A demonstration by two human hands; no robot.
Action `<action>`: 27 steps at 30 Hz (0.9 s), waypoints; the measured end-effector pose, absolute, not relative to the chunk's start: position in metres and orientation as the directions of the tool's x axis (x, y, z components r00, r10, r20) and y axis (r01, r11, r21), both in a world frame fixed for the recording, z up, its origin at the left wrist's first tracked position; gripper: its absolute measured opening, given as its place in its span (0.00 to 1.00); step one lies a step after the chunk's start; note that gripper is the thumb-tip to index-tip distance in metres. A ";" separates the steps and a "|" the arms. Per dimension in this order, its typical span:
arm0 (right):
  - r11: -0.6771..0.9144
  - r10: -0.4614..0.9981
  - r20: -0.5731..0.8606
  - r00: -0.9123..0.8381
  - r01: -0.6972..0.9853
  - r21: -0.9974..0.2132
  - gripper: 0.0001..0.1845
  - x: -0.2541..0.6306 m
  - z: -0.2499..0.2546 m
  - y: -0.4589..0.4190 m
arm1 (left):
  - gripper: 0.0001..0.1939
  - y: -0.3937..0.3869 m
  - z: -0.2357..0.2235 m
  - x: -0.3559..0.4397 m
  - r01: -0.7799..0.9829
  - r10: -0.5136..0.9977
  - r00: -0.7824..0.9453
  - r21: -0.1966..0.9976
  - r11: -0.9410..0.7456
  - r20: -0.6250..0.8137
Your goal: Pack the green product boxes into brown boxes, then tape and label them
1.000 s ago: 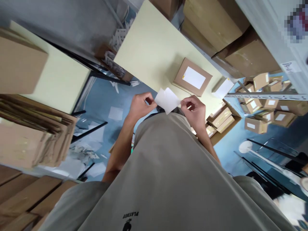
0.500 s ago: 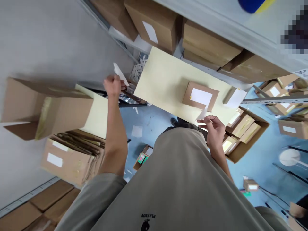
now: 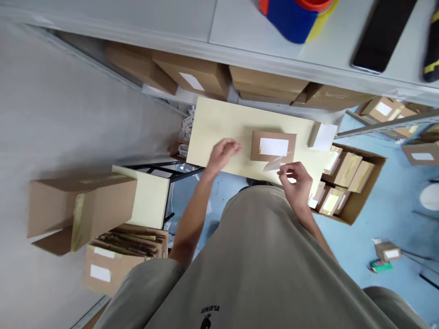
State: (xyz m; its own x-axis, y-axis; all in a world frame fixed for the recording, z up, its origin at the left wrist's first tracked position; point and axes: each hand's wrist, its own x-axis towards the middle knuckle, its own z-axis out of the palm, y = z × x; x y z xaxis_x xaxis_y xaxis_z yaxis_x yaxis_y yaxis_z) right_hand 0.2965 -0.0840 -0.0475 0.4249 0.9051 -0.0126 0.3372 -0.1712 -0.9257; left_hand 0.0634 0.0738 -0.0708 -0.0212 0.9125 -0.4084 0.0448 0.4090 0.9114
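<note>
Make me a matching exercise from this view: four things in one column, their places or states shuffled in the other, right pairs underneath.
Things:
1. Right hand
2. Labelled cardboard box nearest the picture's centre
3. Black phone
4. Small green box

Places or states:
A. Lying on the blue floor
B. On the grey shelf top
C. Pinching a thin pale slip
D. On the pale yellow table

Pairs: 1-C, 2-D, 3-B, 4-A

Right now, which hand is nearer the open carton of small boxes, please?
The right hand, just left of the open carton; the left hand is farther, beyond the labelled box.
</note>
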 end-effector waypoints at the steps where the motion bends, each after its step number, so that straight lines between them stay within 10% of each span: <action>1: -0.124 0.921 0.060 0.386 0.434 -0.892 0.06 0.295 -0.048 -0.081 | 0.24 0.051 -0.077 0.082 0.023 0.898 0.024 0.899 0.438 -0.439; 10: 0.009 0.998 0.049 0.024 0.816 -0.578 0.12 0.276 -0.063 -0.087 | 0.17 -0.036 -0.101 0.144 -0.137 0.836 0.142 0.826 0.547 -0.531; 14: -0.025 0.999 -0.038 -0.002 0.708 -0.706 0.11 0.283 -0.067 -0.092 | 0.24 -0.034 -0.107 0.130 -0.223 0.837 0.089 0.808 0.545 -0.540; 21: -0.334 0.873 -0.154 0.464 0.336 -0.881 0.19 0.331 -0.085 -0.073 | 0.24 -0.040 -0.110 0.103 -0.214 0.825 0.103 0.797 0.564 -0.556; 27: -0.408 0.861 -0.328 0.389 0.143 -0.902 0.21 0.341 -0.098 -0.069 | 0.20 -0.046 -0.106 0.095 -0.172 0.826 0.149 0.808 0.563 -0.544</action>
